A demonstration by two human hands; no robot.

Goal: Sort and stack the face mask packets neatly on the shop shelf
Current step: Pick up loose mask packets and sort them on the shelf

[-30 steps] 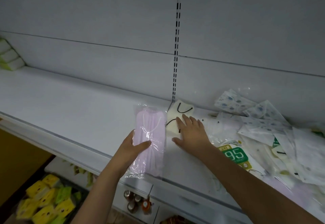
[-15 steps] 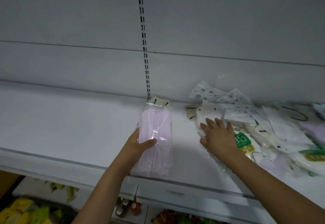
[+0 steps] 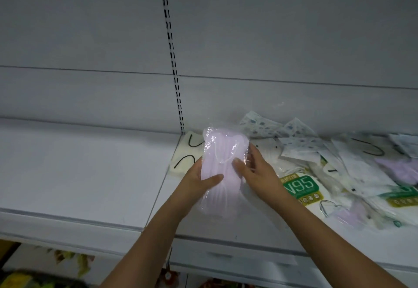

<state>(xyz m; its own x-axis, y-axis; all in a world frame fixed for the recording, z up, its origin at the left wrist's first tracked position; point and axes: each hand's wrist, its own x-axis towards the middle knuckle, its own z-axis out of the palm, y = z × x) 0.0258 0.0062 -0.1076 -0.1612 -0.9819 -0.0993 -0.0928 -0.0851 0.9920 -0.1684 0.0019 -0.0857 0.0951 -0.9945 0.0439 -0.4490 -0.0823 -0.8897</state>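
packet of lilac face masks [image 3: 222,170], clear wrapper, long axis running away from the camera, held above the shelf [image 3: 79,170] near the seam between two shelf boards. left hand [image 3: 199,182]: wrapped around the packet's left edge, thumb laid across its front face, remaining fingers hidden behind it. right hand [image 3: 255,171]: against the packet's right edge, thumb pressed on the front near the white ear loops, fingers curled around the side; both hands grip the same packet.

cream mask packet with black ear loops [image 3: 187,156]: flat on the shelf, at the back wall, just behind and left of the held packet, partly covered by it.

loose pile of mask packets [image 3: 343,165]: right part of the shelf, overlapping at mixed angles. contents visible: patterned white packets with small blue marks [image 3: 262,124] leaning at the back wall; green-labelled n95 packet [image 3: 300,186] just right of the right wrist; a second lilac packet [image 3: 400,167] near the right edge; white packets with black loops between them. further green and yellow labelling at the far right, too blurred to read.

slotted upright strip [image 3: 172,61]: runs down the back panel, ending just behind the cream packet.

lower shelf [image 3: 45,274]: yellow and green goods at bottom left, blurred.
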